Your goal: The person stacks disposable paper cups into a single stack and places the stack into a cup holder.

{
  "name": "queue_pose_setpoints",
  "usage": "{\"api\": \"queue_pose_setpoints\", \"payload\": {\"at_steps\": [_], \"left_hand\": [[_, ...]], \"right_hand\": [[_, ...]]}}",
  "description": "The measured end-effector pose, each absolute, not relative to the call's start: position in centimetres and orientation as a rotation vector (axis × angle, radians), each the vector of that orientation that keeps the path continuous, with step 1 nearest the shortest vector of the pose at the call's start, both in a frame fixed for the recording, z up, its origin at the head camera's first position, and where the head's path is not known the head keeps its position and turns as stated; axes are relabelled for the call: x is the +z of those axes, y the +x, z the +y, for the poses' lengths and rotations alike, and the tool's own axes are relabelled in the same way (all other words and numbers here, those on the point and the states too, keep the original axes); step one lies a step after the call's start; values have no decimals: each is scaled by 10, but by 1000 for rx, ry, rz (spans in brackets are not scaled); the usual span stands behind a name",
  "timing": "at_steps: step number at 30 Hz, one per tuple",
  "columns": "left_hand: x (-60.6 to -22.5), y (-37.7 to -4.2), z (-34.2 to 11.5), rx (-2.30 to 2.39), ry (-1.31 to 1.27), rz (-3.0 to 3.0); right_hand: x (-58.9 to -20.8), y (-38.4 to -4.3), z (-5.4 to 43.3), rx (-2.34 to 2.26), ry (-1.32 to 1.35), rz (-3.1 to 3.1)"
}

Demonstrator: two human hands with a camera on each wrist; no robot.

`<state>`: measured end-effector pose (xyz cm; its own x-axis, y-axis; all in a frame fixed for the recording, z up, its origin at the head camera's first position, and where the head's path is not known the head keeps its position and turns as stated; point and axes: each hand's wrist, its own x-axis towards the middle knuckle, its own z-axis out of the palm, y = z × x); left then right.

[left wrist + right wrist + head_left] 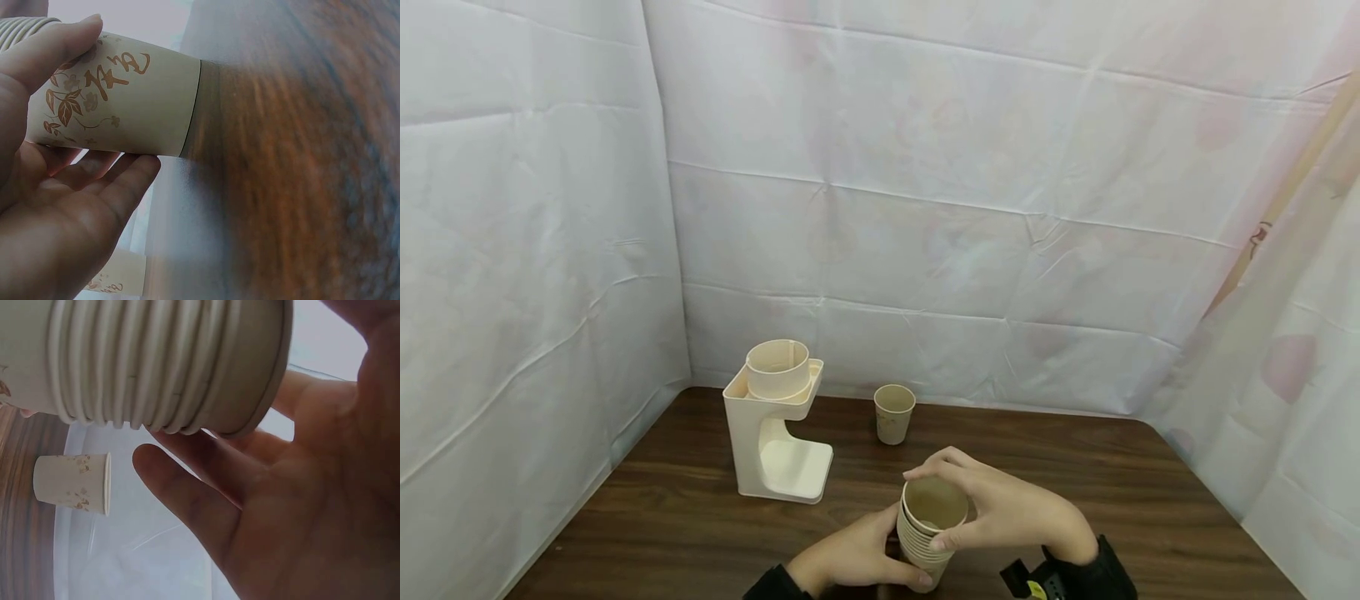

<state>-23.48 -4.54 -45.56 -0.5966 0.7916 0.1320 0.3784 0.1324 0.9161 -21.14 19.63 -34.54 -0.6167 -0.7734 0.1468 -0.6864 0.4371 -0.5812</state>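
Note:
A nested stack of beige paper cups [916,546] stands near the table's front edge, tilted slightly in the head view. My left hand [856,552] grips the stack low down, thumb on the near side and fingers behind the printed wall [144,94]. From above, my right hand [1003,504] holds the top cup [247,369] by its rim, thumb in front and fingers across the far side. That top cup sits higher out of the stack than the closely spaced rims below it. In the left wrist view, the bottom of the stack is right at the tabletop.
A single paper cup [893,421] stands upright farther back on the dark wooden table [685,500]. To its left is a cream C-shaped stand [748,450] with a round sleeve [777,379] on top. White curtains [925,208] surround the table.

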Motion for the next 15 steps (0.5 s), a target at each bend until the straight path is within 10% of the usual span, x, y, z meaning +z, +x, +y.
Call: {"api": "queue_pose_setpoints", "payload": {"at_steps": [15], "left_hand": [[-454,-233,-45,1468,1116,2010]], "right_hand": [[-353,-221,197,-904,-1461,2479]]}}
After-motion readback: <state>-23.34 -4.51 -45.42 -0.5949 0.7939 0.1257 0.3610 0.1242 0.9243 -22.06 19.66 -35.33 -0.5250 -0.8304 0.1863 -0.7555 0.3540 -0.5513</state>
